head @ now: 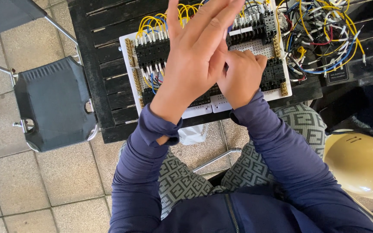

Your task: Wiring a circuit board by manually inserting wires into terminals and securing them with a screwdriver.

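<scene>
- Curled into a loose fist, the right hand (242,75) rests knuckles-up on the white perforated wiring board (255,46); its fingertips are tucked under, so whether it pinches a wire or a small part cannot be told.
- Spread flat and wide open, the left hand (197,56) is raised above the board with fingers pointing away from the body, holding nothing; its heel overlaps the right hand's thumb side, and whether the two touch is unclear.
- Directly beneath and just beyond both hands lies the board, its long axis running left to right across the dark slatted table (109,47), its near edge close to the table edge by the person's lap.
- The right hand is the nearer to the board, in contact with it near the middle of the front edge, beside black terminal blocks (275,71); the left hand hovers over the left-centre blocks.
- Yellow looped wires (152,21) arch over the board's far left rows, with white-tipped blue wires among the blocks below them.
- Right of the board, a loose tangle of wires (324,39) in yellow, blue, red and white lies on the table, well clear of both hands.
- Further out, a dark folding chair (52,103) stands to the left on the tiled floor, and a cream hard hat (361,164) sits at the person's right side.
</scene>
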